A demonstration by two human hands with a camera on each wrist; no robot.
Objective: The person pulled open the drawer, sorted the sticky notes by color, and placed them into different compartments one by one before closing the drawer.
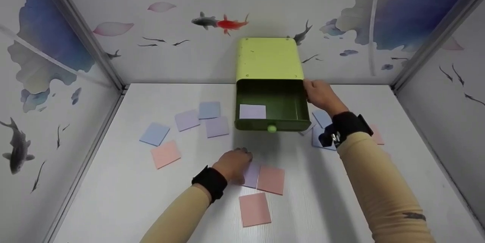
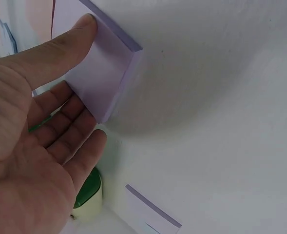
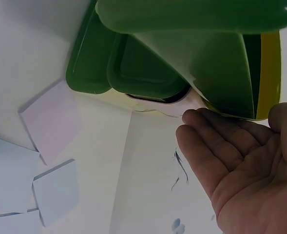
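My left hand (image 1: 234,164) is over the white table, pinching a purple sticky note pad (image 2: 102,63) with the thumb on its face and fingertips at its edge. A pink pad (image 1: 271,179) lies beside it, and another pink pad (image 1: 255,209) is nearer to me. My right hand (image 1: 321,94) rests against the right side of a yellow-green drawer box (image 1: 269,58), its fingers (image 3: 216,146) fairly straight. The box's green drawer (image 1: 288,124) is pulled out, with a light purple pad (image 1: 252,112) inside at the left. In the right wrist view, more green drawer fronts (image 3: 87,63) show below.
Blue, purple and pink pads, among them a blue pad (image 1: 154,134) and a pink pad (image 1: 166,154), lie left of the box. More lie at the right, including a blue pad (image 1: 322,118), partly behind my right wrist. A patterned wall (image 1: 170,57) stands behind the box.
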